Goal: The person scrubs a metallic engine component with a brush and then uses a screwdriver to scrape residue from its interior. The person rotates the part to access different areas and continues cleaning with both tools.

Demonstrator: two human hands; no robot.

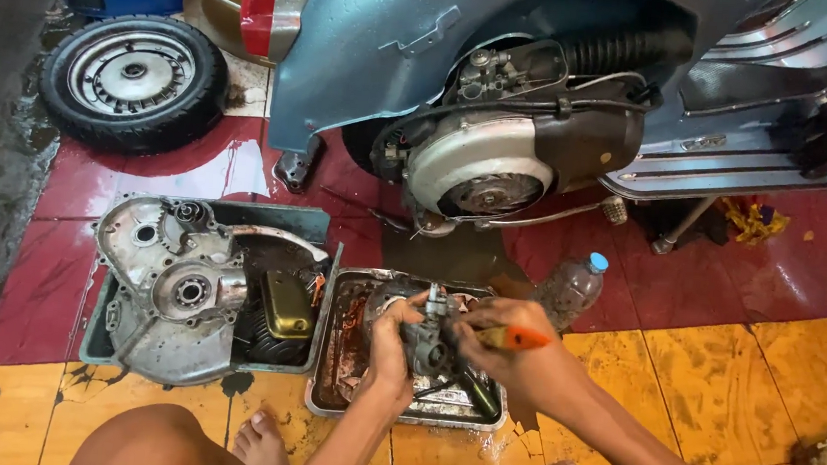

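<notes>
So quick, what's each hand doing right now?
Left hand: closed around a small grey carburettor, over the metal tray.
Right hand: closed on an orange-handled screwdriver.

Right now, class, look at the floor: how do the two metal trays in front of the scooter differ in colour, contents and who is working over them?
The left tray is dark and holds a large grey engine casing; the right tray is shiny metal with reddish, oily residue. No hand is over the left tray; over the right tray the left hand holds a small carburettor and the right hand an orange-handled screwdriver. Both rest on the tiled floor.
</notes>
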